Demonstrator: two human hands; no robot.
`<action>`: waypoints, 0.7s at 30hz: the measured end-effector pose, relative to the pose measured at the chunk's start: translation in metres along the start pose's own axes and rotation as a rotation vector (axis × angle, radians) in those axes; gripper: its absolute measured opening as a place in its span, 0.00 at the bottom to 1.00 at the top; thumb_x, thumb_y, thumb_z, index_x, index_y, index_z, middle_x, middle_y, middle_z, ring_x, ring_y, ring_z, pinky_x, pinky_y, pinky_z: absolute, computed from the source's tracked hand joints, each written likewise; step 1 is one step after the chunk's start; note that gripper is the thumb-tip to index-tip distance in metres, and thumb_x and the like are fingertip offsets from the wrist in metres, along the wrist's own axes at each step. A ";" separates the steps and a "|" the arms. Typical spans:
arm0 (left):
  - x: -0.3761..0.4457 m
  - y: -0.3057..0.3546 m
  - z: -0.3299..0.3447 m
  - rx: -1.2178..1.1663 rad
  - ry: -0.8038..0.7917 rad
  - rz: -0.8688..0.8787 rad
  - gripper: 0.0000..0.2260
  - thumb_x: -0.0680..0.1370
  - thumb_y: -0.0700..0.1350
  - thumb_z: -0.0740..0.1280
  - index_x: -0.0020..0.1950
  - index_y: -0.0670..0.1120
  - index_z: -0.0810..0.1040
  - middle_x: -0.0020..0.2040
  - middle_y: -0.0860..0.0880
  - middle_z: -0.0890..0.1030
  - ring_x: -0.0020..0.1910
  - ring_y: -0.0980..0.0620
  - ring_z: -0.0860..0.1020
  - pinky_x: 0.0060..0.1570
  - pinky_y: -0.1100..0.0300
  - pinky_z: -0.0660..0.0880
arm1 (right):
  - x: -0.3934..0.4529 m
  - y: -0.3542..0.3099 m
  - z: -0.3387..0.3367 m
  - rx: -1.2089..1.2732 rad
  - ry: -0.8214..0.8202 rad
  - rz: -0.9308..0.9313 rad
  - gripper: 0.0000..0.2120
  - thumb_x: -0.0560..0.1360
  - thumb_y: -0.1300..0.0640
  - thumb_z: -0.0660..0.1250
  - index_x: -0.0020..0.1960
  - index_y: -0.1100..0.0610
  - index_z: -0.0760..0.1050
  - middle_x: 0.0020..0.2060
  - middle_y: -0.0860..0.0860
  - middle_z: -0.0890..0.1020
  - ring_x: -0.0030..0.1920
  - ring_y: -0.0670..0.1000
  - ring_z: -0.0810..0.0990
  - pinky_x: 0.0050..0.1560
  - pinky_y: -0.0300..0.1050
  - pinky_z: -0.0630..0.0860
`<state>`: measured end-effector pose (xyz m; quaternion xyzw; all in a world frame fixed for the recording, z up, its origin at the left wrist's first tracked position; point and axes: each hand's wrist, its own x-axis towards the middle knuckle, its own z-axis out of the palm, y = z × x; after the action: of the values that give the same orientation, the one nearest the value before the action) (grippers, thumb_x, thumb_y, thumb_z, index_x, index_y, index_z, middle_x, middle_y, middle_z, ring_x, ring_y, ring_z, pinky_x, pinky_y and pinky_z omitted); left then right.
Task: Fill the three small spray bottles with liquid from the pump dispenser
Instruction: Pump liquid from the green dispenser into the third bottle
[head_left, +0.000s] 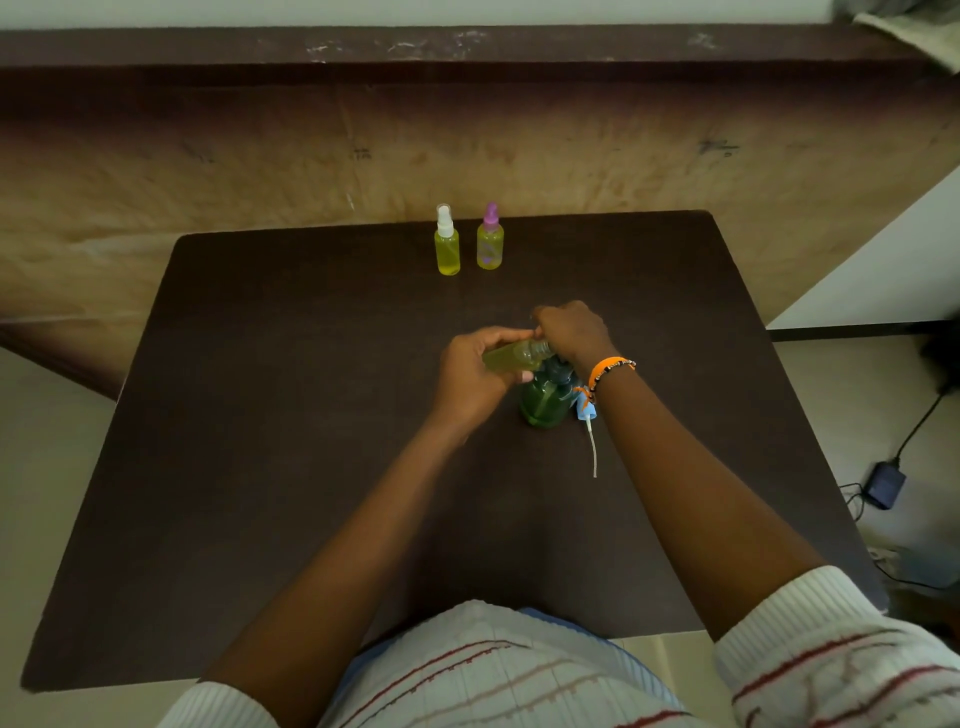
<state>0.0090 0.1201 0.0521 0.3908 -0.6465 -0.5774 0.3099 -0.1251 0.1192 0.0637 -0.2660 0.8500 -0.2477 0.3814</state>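
No label or lettering can be read on any bottle from where I stand. The dark table (291, 415) has its whole left half bare, out to its left and near edges. Toward the far edge, two small spray bottles stand upright, near each other but apart: the white-capped bottle (447, 244) to the left, the purple-capped bottle (490, 240) to its right, both holding yellow liquid. There is open tabletop between them and the hands.

Near the table's middle, the left hand (470, 371) curls its fingers round the third spray bottle (511, 356), which is tipped almost flat, neck pointing right, yellow liquid inside. The right hand (571, 332) is closed with its fingers at that neck; what it pinches there I cannot tell. An orange beaded bracelet (608, 369) sits on that wrist.

Just below the hands stands the green pump dispenser (545, 402), upright. Touching its right side lies a blue spray cap (584, 410) with a thin white tube trailing toward the near edge. Right of that arm the tabletop runs bare to its edge.
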 end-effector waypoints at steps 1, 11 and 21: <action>0.000 -0.001 0.000 -0.002 0.002 -0.003 0.23 0.64 0.28 0.72 0.53 0.50 0.79 0.45 0.53 0.82 0.44 0.60 0.79 0.49 0.63 0.76 | 0.001 0.002 0.001 0.023 0.010 -0.001 0.34 0.60 0.43 0.55 0.58 0.59 0.80 0.59 0.60 0.80 0.61 0.63 0.75 0.63 0.54 0.72; 0.003 -0.009 0.002 0.030 0.018 -0.002 0.23 0.63 0.29 0.73 0.54 0.46 0.80 0.47 0.49 0.81 0.46 0.54 0.79 0.50 0.59 0.76 | 0.002 0.010 0.005 0.080 0.140 -0.070 0.19 0.74 0.48 0.59 0.49 0.60 0.81 0.53 0.61 0.82 0.57 0.64 0.76 0.61 0.54 0.74; 0.001 -0.001 0.001 0.031 0.008 0.017 0.24 0.63 0.28 0.72 0.52 0.52 0.79 0.44 0.56 0.81 0.43 0.64 0.79 0.48 0.66 0.76 | 0.001 -0.001 0.000 -0.027 0.022 -0.026 0.35 0.59 0.43 0.55 0.58 0.59 0.80 0.59 0.61 0.80 0.61 0.63 0.75 0.64 0.56 0.72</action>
<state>0.0080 0.1195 0.0512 0.3923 -0.6576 -0.5628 0.3113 -0.1254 0.1179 0.0632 -0.2796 0.8538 -0.2441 0.3650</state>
